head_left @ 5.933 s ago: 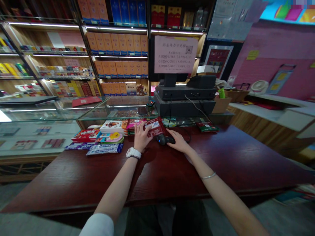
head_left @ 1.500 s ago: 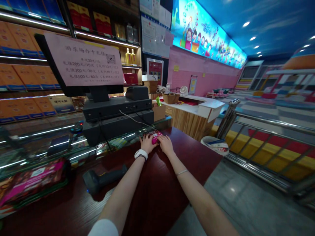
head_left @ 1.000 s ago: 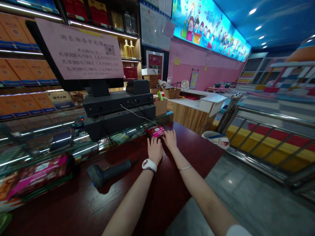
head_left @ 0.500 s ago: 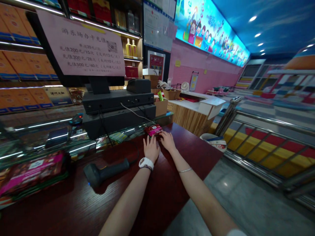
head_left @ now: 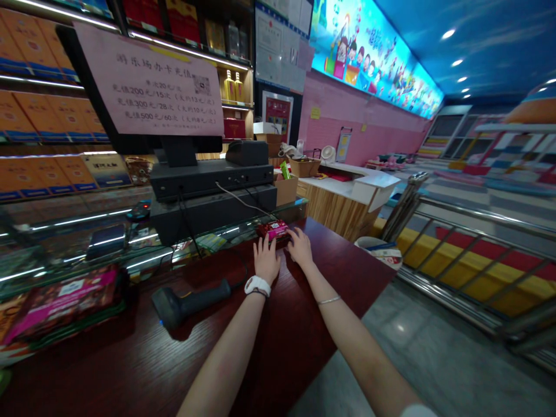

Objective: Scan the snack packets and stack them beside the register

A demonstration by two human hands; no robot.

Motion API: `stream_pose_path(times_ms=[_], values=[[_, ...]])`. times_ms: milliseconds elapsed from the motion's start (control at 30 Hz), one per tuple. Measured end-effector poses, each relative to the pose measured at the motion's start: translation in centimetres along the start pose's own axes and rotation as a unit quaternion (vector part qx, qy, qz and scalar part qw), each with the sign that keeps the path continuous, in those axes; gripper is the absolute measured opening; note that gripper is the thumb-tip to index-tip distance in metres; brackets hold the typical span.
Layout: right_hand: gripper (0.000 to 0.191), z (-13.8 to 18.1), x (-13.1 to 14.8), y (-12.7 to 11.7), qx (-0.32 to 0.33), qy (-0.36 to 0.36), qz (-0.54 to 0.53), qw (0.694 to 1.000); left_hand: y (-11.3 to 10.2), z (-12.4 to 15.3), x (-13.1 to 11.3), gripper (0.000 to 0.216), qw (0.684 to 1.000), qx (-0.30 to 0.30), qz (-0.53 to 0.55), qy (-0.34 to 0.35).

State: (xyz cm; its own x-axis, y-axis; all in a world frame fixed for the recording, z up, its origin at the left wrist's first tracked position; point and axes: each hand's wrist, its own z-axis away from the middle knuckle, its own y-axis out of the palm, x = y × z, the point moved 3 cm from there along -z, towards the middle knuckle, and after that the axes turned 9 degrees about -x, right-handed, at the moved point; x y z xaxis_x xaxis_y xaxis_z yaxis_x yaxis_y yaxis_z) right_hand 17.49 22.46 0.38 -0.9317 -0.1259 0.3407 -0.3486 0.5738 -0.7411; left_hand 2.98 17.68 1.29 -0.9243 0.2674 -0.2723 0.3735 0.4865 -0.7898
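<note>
Left hand (head_left: 266, 260) and right hand (head_left: 299, 248) flat, fingers spread, gripping nothing, fingertips squaring red packet (head_left: 273, 230) against bench (head_left: 278, 341) far edge.

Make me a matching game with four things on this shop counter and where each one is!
Things:
1. red packet
2. barcode scanner
3. white watch
4. thin bracelet

Places:
A. on the wrist of the right hand
B. lying on the dark wooden counter, left of both arms
C. at the fingertips of both hands, by the glass case
D. on the wrist of the left hand

Pairs: 1-C, 2-B, 3-D, 4-A
</note>
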Motion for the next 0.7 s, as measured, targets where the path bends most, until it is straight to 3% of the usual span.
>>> stream_pose_path(times_ms=[233,467,600,700], values=[[0.062,-0.4,-1.1,1.5,0.038,0.008,-0.075,0.996,0.4,-0.1,0.4,0.057,0.998,0.029,0.04,-0.04],[0.06,-0.8,-0.6,1.4,0.061,-0.032,-0.136,0.988,-0.5,-0.1,0.7,0.045,0.983,-0.02,0.114,-0.143],[0.062,-0.5,0.4,1.6,0.09,-0.042,-0.123,0.987,-0.8,0.2,0.8,0.047,0.98,-0.023,0.093,-0.176],[0.066,-0.3,1.0,1.7,0.106,-0.036,-0.076,0.991,-0.3,0.1,0.7,0.056,0.983,-0.012,0.095,-0.157]])
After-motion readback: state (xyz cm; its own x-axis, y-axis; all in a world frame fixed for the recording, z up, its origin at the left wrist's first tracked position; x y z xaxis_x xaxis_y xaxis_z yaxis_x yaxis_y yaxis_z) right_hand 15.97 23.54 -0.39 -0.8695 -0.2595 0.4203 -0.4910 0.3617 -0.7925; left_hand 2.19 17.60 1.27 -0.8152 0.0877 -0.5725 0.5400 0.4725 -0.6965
